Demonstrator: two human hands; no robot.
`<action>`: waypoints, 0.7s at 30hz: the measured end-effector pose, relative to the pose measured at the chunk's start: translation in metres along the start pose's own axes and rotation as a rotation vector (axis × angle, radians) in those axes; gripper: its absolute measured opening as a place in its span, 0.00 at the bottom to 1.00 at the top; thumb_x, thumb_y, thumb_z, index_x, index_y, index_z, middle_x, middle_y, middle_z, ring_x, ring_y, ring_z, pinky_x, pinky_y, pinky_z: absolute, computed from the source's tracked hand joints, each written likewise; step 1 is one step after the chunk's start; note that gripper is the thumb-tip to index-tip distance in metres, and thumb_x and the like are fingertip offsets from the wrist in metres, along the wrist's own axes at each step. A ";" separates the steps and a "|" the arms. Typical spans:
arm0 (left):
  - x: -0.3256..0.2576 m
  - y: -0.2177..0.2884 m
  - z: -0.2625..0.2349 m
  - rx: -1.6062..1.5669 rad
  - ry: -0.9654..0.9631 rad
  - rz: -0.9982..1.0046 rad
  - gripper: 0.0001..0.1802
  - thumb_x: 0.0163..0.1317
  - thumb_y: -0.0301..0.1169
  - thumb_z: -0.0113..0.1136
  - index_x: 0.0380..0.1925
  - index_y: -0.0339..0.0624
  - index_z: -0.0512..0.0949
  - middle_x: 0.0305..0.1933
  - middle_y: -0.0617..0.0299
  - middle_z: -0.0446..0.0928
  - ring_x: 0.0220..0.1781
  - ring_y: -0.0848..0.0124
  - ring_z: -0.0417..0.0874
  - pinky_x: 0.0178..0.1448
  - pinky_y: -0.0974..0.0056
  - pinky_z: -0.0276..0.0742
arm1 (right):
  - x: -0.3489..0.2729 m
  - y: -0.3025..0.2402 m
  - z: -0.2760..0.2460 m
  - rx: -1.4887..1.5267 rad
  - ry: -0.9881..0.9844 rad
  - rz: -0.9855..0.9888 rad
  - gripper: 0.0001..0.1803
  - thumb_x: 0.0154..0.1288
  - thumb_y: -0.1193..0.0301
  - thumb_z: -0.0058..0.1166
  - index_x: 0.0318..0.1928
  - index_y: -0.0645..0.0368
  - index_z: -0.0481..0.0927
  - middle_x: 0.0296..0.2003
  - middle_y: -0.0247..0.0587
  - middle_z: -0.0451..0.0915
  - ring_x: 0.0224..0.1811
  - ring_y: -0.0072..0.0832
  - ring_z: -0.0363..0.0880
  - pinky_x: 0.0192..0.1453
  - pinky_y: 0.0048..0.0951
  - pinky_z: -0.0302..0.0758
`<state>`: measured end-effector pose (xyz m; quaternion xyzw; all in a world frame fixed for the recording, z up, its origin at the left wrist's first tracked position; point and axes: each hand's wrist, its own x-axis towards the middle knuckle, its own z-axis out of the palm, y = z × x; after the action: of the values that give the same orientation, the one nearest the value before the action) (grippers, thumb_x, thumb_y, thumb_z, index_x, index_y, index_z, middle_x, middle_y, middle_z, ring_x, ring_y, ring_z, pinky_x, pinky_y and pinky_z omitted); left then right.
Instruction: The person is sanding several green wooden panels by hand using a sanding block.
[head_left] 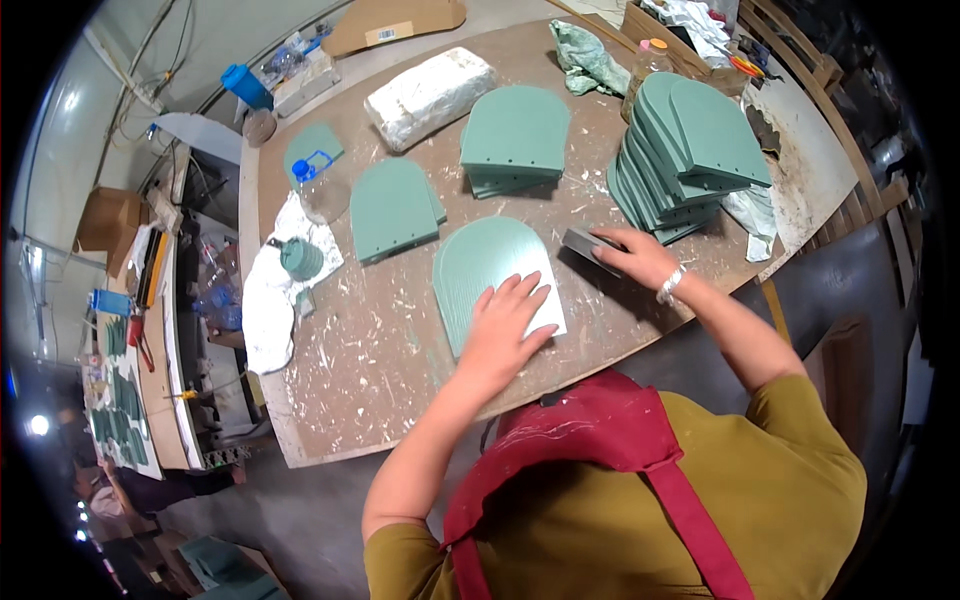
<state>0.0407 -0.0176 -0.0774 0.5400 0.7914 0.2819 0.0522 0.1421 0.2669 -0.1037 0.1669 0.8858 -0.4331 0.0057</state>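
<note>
My left hand (508,325) lies with spread fingers on a green panel (485,250) that has a rounded far end. Light glares off that panel's right side, and its left edge shows several layers, like a fanned pile. Just right of the panel, my right hand (640,258) grips a grey sanding block (588,248) at the tabletop. The block is apart from the panel, and fingers hide part of it. More rounded green panels lie in a small pile (392,205) to the left, another pile (515,125) beyond, and a tall stack (690,125) at the right.
A white wrapped bundle (430,95) lies at the table's far side. On the left are a clear jug with a blue cap (303,170), a green container (300,258) and a white cloth (268,310). Bottles (650,65) stand behind the tall stack. A person (125,495) is far left.
</note>
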 end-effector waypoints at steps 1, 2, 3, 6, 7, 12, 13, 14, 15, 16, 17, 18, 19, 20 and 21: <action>0.006 -0.007 -0.009 -0.121 0.017 -0.110 0.23 0.66 0.40 0.60 0.60 0.45 0.76 0.64 0.55 0.75 0.68 0.54 0.73 0.69 0.50 0.68 | -0.007 0.004 0.005 0.115 0.074 -0.009 0.31 0.67 0.52 0.56 0.62 0.60 0.77 0.55 0.56 0.80 0.57 0.46 0.79 0.63 0.37 0.72; 0.012 -0.016 -0.021 -0.242 0.033 -0.220 0.20 0.67 0.39 0.59 0.56 0.43 0.78 0.61 0.54 0.78 0.65 0.53 0.76 0.67 0.53 0.70 | -0.014 0.009 0.011 0.230 0.149 -0.018 0.30 0.67 0.54 0.58 0.63 0.60 0.76 0.55 0.56 0.79 0.57 0.46 0.78 0.63 0.37 0.71; 0.019 -0.026 -0.031 -0.364 0.048 -0.331 0.18 0.68 0.38 0.59 0.52 0.40 0.80 0.57 0.52 0.81 0.62 0.52 0.79 0.65 0.55 0.73 | -0.020 0.020 0.019 0.197 0.216 -0.069 0.30 0.67 0.56 0.59 0.63 0.61 0.75 0.55 0.55 0.79 0.57 0.46 0.78 0.63 0.37 0.71; 0.058 -0.083 -0.045 -0.474 0.334 -0.472 0.13 0.68 0.33 0.57 0.37 0.33 0.82 0.32 0.58 0.83 0.35 0.74 0.80 0.43 0.67 0.75 | -0.038 0.027 0.034 0.088 0.304 -0.195 0.30 0.63 0.59 0.62 0.62 0.61 0.75 0.51 0.53 0.76 0.55 0.48 0.75 0.61 0.39 0.71; 0.068 -0.112 -0.047 -0.541 0.352 -0.546 0.13 0.68 0.33 0.57 0.34 0.32 0.82 0.30 0.60 0.82 0.34 0.75 0.79 0.41 0.68 0.74 | -0.042 0.024 0.036 0.056 0.293 -0.224 0.31 0.62 0.59 0.63 0.62 0.60 0.75 0.52 0.53 0.75 0.55 0.49 0.75 0.61 0.40 0.71; 0.125 -0.170 -0.047 -0.581 0.305 -0.655 0.17 0.74 0.38 0.53 0.37 0.33 0.80 0.32 0.61 0.82 0.33 0.75 0.80 0.39 0.69 0.74 | -0.045 0.029 0.039 0.055 0.248 -0.246 0.35 0.55 0.61 0.66 0.63 0.58 0.74 0.55 0.50 0.73 0.56 0.50 0.73 0.62 0.41 0.70; 0.132 -0.172 -0.043 -0.621 0.299 -0.695 0.19 0.74 0.40 0.51 0.37 0.32 0.80 0.32 0.59 0.82 0.33 0.74 0.81 0.39 0.69 0.74 | -0.044 0.031 0.039 0.058 0.255 -0.236 0.35 0.54 0.61 0.67 0.63 0.58 0.74 0.55 0.50 0.72 0.57 0.50 0.73 0.62 0.40 0.70; 0.136 -0.173 -0.042 -0.664 0.265 -0.724 0.20 0.74 0.42 0.51 0.38 0.35 0.79 0.32 0.61 0.82 0.33 0.75 0.81 0.39 0.69 0.74 | -0.043 0.030 0.039 0.065 0.246 -0.235 0.35 0.54 0.61 0.67 0.63 0.58 0.74 0.55 0.50 0.72 0.57 0.50 0.73 0.62 0.40 0.70; 0.143 -0.171 -0.040 -0.713 0.230 -0.750 0.20 0.75 0.45 0.50 0.38 0.38 0.79 0.33 0.62 0.82 0.34 0.75 0.81 0.40 0.68 0.74 | -0.042 0.030 0.036 0.067 0.241 -0.231 0.35 0.54 0.61 0.67 0.63 0.58 0.74 0.55 0.50 0.72 0.57 0.50 0.73 0.62 0.40 0.70; 0.148 -0.169 -0.039 -0.761 0.196 -0.777 0.20 0.76 0.47 0.49 0.38 0.41 0.78 0.34 0.64 0.81 0.34 0.75 0.81 0.41 0.68 0.74 | -0.041 0.030 0.036 0.069 0.234 -0.229 0.35 0.54 0.62 0.67 0.63 0.58 0.74 0.56 0.50 0.72 0.57 0.50 0.73 0.62 0.40 0.70; 0.152 -0.167 -0.037 -0.797 0.165 -0.784 0.22 0.75 0.50 0.49 0.38 0.42 0.78 0.34 0.65 0.81 0.34 0.76 0.80 0.41 0.70 0.74 | -0.040 0.031 0.038 0.072 0.231 -0.212 0.36 0.52 0.62 0.68 0.62 0.58 0.75 0.55 0.50 0.72 0.57 0.50 0.73 0.61 0.41 0.70; 0.154 -0.162 -0.037 -0.814 0.148 -0.793 0.21 0.75 0.49 0.50 0.38 0.42 0.78 0.34 0.65 0.81 0.34 0.77 0.80 0.40 0.70 0.74 | -0.040 0.030 0.037 0.055 0.226 -0.212 0.36 0.51 0.62 0.68 0.62 0.58 0.75 0.55 0.50 0.72 0.57 0.50 0.73 0.61 0.41 0.70; 0.159 -0.158 -0.036 -0.833 0.128 -0.798 0.20 0.75 0.48 0.51 0.38 0.42 0.79 0.34 0.65 0.81 0.34 0.77 0.80 0.40 0.71 0.74 | -0.040 0.032 0.036 0.037 0.225 -0.209 0.36 0.50 0.62 0.69 0.62 0.58 0.75 0.55 0.51 0.72 0.57 0.50 0.73 0.61 0.41 0.70; 0.162 -0.154 -0.035 -0.851 0.108 -0.804 0.20 0.74 0.48 0.51 0.39 0.42 0.79 0.34 0.65 0.81 0.34 0.78 0.80 0.40 0.71 0.74 | -0.039 0.032 0.036 0.019 0.224 -0.206 0.37 0.50 0.63 0.69 0.62 0.58 0.75 0.55 0.51 0.72 0.56 0.50 0.73 0.61 0.41 0.70; 0.165 -0.151 -0.036 -0.855 0.060 -0.810 0.17 0.74 0.45 0.53 0.40 0.42 0.79 0.34 0.66 0.81 0.34 0.79 0.80 0.39 0.72 0.74 | -0.039 0.032 0.036 0.008 0.223 -0.208 0.38 0.48 0.63 0.70 0.61 0.59 0.76 0.55 0.52 0.72 0.56 0.51 0.73 0.61 0.42 0.70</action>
<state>-0.1660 0.0747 -0.0866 0.1174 0.7517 0.5487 0.3465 0.1839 0.2461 -0.1445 0.1215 0.8917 -0.4135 -0.1383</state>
